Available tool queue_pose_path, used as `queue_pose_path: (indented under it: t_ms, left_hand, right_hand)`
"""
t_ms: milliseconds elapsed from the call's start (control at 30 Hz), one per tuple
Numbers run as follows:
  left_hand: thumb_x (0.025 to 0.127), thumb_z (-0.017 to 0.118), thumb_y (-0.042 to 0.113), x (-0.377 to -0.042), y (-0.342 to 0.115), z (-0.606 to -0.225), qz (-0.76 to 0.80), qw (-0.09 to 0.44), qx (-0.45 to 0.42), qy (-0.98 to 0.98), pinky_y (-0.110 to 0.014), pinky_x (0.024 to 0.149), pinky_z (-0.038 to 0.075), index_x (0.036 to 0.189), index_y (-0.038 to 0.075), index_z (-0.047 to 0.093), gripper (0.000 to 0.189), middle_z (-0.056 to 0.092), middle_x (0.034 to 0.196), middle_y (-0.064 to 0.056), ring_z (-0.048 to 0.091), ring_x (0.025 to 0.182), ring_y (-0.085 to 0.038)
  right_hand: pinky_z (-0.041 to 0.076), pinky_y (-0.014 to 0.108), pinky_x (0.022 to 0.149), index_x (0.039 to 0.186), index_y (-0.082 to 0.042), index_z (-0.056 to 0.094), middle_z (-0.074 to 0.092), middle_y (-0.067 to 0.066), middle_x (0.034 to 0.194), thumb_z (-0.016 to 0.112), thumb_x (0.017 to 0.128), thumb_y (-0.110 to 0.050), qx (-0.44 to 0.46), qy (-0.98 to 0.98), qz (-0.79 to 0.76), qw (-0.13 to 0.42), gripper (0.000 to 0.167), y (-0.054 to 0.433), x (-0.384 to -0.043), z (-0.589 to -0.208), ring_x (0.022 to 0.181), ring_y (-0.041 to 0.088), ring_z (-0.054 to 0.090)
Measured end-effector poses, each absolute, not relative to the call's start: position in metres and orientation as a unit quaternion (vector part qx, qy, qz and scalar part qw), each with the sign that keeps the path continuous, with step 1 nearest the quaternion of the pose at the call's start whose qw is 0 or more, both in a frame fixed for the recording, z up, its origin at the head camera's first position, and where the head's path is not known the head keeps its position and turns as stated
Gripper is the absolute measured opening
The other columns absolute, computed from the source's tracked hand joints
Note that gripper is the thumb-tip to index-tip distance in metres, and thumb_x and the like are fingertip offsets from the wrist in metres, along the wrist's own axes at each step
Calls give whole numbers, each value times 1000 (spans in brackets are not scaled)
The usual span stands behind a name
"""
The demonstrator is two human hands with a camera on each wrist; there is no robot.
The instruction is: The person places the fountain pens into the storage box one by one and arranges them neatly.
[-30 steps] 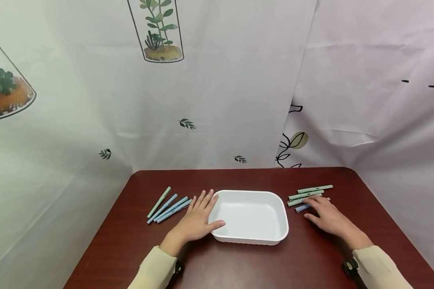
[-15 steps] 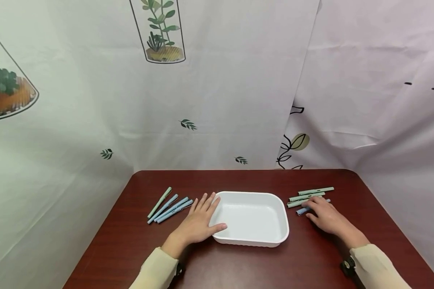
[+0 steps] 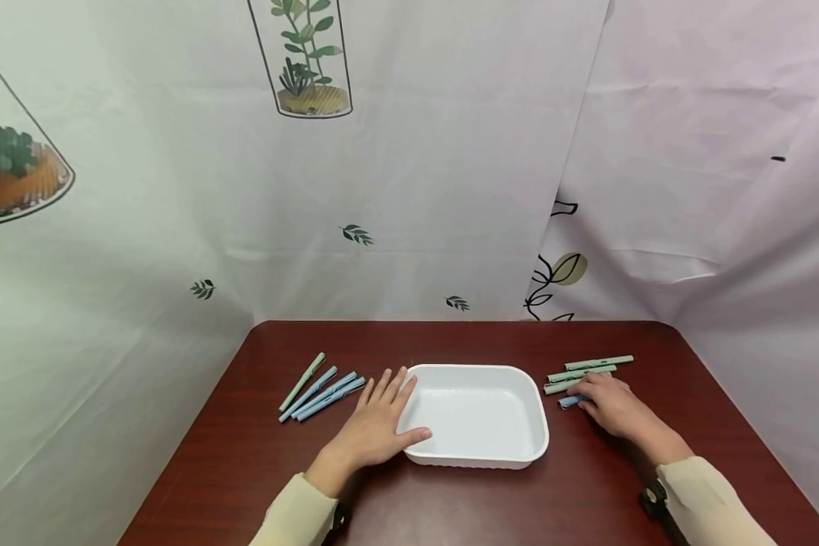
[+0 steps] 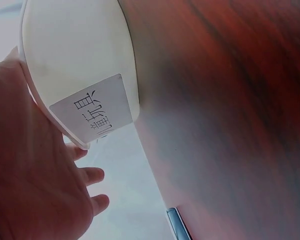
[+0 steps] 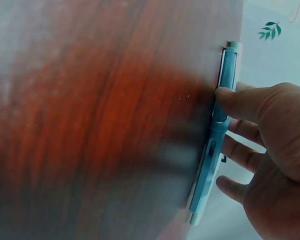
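A white rectangular tray stands mid-table. My left hand rests on its left side, fingers spread and fairly straight, thumb over the rim. In the left wrist view, a printed label shows on the tray's wall beside that hand. To the right of the tray, my right hand pinches a blue pen lying on the table. The right wrist view shows the thumb on the near side of this pen and fingers behind it. Several green pens lie just beyond that hand.
Left of the tray lie a green pen and several blue pens, fanned out. The dark red table has a rounded back edge against a white patterned curtain.
My right hand has shifted slightly left and settled its thumb and fingers onto the blue pen. The left hand stays on the tray. The head view has shifted a little.
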State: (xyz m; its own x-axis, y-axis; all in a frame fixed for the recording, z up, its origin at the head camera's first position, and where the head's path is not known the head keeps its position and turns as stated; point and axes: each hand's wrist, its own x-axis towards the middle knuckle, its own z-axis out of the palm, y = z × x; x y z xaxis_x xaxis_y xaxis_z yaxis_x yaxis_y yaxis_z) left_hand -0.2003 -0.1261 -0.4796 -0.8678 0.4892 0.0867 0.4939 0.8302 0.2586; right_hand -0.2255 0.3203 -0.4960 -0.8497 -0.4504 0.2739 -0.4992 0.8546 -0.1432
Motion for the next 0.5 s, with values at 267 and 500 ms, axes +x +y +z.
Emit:
queue_pose_path:
  t_ms: [267,500]
  left_hand:
    - [93,47,74,-198,-125,-478,-137,15,-260,-956,-62,120,16,162,13,26,94,16,169,-10,17,154,-40]
    - [93,47,74,-199,-126,-479,-137,14,-260,-956,-62,121,16,162,13,26,94,16,169,-10,17,154,-40]
  right_hand:
    - [53,47,75,94,-16,73,62,-4,88,79,79,1,279,-945,108,136,23,321,-227,-492,85,24,63]
    - [54,47,79,95,-13,72,64,0,93,79,80,1,285,-941,121,133,22,322,-226,-488,89,25,64]
